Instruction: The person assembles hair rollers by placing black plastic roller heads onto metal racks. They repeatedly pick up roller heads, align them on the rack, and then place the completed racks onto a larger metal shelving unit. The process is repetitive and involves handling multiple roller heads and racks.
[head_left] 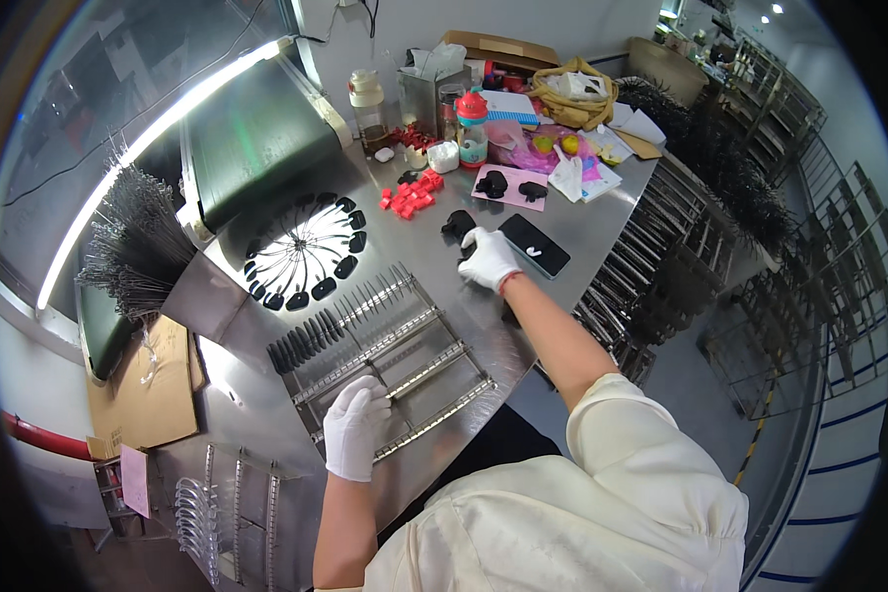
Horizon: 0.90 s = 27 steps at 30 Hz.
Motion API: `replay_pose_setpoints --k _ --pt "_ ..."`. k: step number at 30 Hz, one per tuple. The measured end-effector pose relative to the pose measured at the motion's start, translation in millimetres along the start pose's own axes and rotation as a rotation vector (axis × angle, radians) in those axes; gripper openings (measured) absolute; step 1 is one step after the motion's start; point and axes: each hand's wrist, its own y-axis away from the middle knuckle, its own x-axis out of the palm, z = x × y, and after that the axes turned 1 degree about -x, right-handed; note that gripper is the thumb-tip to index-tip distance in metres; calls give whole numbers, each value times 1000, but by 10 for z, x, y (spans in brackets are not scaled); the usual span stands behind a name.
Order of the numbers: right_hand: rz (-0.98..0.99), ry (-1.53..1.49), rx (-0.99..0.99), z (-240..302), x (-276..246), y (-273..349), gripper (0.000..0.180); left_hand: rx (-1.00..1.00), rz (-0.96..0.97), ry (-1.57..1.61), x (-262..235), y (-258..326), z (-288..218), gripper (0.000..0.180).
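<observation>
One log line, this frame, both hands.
left hand: over rack | right hand: at black part | phone: beside right hand

Open table (476, 318) lies between the rack (405, 333) and right hand (488, 259). A phone (535, 246) blocks its right, a black part (457, 225) ahead.

Counter (493, 340) is showing smooth, shiny metal. Rack (429, 370) is appearing metallic, its rails glinting. Phone (538, 245) is presenting a glossy, dark screen. Gloves (353, 434) are looking like matt cloth. Folded sheets (153, 395) are displaying dull brown cardboard.
</observation>
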Motion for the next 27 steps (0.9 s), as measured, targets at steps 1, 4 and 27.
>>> replay_pose_setpoints --k 1,4,27 --pt "71 22 16 -40 -78 -55 39 -2 6 10 -4 -5 12 30" --pt "289 -50 48 42 -195 -102 42 -14 14 41 -32 35 15 29" --pt "235 269 -57 138 234 -23 36 -168 266 266 115 -85 24 32"
